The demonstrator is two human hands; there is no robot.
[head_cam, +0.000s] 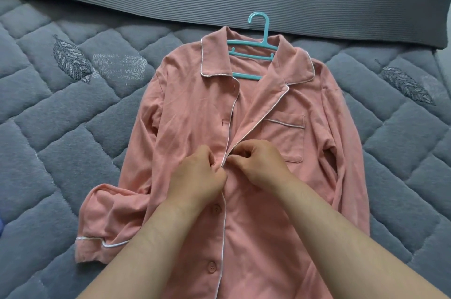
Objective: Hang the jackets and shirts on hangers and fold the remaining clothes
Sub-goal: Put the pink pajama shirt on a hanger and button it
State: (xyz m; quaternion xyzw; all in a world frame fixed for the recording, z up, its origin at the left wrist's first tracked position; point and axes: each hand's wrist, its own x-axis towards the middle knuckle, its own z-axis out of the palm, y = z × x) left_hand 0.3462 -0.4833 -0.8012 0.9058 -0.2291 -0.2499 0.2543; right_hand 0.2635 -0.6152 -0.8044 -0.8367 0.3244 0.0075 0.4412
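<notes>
The left hand and right hand, fingers curled, each pinch a facing front edge of the salmon-pink cotton pyjama shirt with white piping, apparently to fasten a mid-chest button. Two round pink buttons toward 6 o'clock are closed. At 12 o'clock a turquoise plastic hanger sits inside the collar. The patch chest pocket, at 2 o'clock, looks flat, seemingly empty. The shirt lies flat on a grey quilted bedcover, which frees both hands.

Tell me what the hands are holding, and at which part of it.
The pink shirt, at its front opening, mid-chest: the left hand pinches one front edge, the right hand pinches the other.
</notes>
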